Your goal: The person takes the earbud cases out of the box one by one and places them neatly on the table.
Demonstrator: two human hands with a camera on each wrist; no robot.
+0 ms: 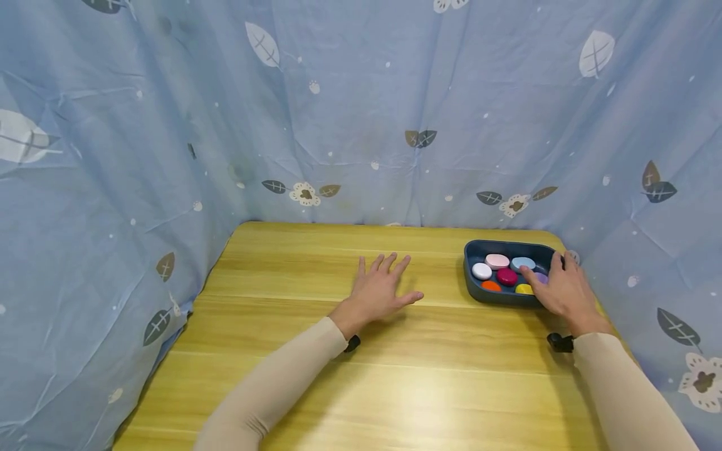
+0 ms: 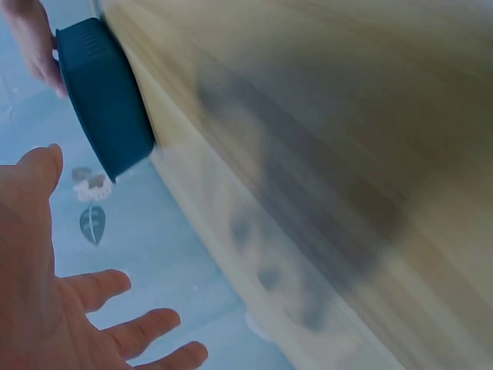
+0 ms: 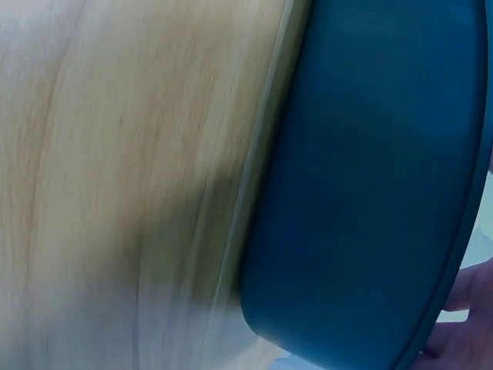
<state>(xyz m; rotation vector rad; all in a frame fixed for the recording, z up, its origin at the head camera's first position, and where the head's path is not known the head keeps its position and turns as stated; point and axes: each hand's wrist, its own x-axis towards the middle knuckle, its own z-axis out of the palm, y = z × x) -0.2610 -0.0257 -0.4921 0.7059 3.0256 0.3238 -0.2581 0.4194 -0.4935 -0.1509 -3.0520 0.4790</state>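
Observation:
A dark blue tray [image 1: 502, 300] with raised walls stands at the far right of the wooden table. Inside it lie several smooth rounded pieces, among them a pink oval one [image 1: 497, 261], a light blue oval one [image 1: 523, 264] and a crimson one [image 1: 506, 277]. My right hand [image 1: 566, 297] is at the tray's right end, its thumb over the inside and its fingers by the end rim, spread apart from the thumb. It partly hides a purple piece [image 1: 541, 278]. My left hand [image 1: 376, 294] hovers over mid-table with spread fingers, holding nothing.
A white piece [image 1: 482, 271], an orange one [image 1: 491, 286] and a yellow one [image 1: 524, 289] also lie in the tray. Blue patterned curtain [image 1: 361, 113] surrounds the table [image 1: 316, 250] at the back and sides, close behind the tray's right end.

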